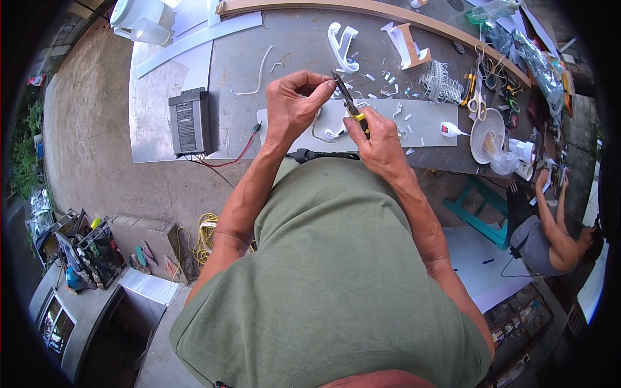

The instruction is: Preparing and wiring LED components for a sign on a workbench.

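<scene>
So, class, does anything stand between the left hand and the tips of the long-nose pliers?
Nothing visible does. The left hand is right beside the tips of the long-nose pliers, which the right hand grips; whether it touches them is unclear.

Room leftward, black box (190,123) beyond

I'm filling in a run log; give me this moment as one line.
right hand: grips pliers | left hand: at pliers' tip, grasp unclear | bench: pale panel, black box, scissors
</scene>
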### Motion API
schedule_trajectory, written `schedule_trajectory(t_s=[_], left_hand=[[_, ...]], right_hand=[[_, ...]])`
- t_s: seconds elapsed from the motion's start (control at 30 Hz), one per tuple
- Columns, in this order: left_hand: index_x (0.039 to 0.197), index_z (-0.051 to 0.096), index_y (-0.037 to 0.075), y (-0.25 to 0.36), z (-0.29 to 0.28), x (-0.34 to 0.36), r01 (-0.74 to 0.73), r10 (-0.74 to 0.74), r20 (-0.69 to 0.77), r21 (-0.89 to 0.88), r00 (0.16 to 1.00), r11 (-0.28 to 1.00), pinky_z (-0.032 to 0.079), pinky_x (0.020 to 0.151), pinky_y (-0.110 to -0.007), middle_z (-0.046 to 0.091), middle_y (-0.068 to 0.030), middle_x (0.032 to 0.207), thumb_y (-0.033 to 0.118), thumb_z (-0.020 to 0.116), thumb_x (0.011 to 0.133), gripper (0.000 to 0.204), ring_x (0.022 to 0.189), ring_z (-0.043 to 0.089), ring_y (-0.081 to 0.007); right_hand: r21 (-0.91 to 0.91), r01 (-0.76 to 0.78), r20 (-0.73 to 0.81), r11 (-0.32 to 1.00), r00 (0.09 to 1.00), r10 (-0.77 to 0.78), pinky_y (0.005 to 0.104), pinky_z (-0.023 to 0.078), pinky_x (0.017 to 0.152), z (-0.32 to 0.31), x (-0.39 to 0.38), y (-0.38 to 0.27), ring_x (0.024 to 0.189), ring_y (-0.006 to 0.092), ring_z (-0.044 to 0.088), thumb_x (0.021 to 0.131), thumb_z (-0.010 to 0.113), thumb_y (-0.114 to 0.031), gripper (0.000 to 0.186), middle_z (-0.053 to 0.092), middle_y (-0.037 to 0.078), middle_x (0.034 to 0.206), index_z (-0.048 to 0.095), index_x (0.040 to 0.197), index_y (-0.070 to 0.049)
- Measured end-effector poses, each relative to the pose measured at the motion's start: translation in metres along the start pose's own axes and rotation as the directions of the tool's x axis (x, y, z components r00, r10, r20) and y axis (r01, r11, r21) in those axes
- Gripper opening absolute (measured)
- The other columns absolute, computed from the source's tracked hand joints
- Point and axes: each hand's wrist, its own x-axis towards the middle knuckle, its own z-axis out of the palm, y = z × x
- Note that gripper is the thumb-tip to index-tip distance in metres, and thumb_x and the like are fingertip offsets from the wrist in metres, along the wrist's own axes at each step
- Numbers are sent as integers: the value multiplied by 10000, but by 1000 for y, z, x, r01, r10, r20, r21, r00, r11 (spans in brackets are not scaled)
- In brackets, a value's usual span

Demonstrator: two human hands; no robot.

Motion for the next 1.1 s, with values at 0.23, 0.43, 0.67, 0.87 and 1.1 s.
schedule_trajectory(t_s=[0.23,0.43,0.67,0.87,1.1], left_hand=[[976,712,-5,-2,-6,2,74,-63,130,-88,990,993,443,575,-198,672,-5,752,190,705,936,199,628,570,-53],[956,683,-17,-6,-17,3,142,-46,254,-374,966,917,268,495,-205,529,53,662,171,659,959,189,540,367,-21],[941,664,-37,-12,-23,-4,232,-30,325,-607,945,760,224,496,-207,468,59,641,147,619,978,194,533,311,-22],[1046,667,-50,-14,-49,-7,295,-76,399,-522,914,800,272,509,-200,495,41,683,206,560,1029,279,576,367,-35],[928,747,11,-7,-42,-5,158,-99,537,-64,838,985,309,492,-253,509,34,606,311,611,999,337,552,407,-61]], right_hand=[[-130,99,-48,987,993,-106,461,441,628,9,0,5,672,367,567,958,626,-166,239,546,193,799,514,904,38],[-6,100,-1,995,995,-100,410,436,595,3,5,-4,640,301,569,954,626,-170,236,537,154,736,526,873,27],[655,-357,239,666,934,265,276,496,622,6,10,6,654,133,603,1028,524,-314,355,621,69,753,604,904,8],[766,-212,99,607,972,215,310,526,767,6,12,28,863,162,636,1011,566,-290,311,663,96,952,641,965,8],[494,-90,35,865,996,84,300,498,827,1,31,0,919,140,631,912,723,-260,257,673,50,1063,685,1039,-40]])
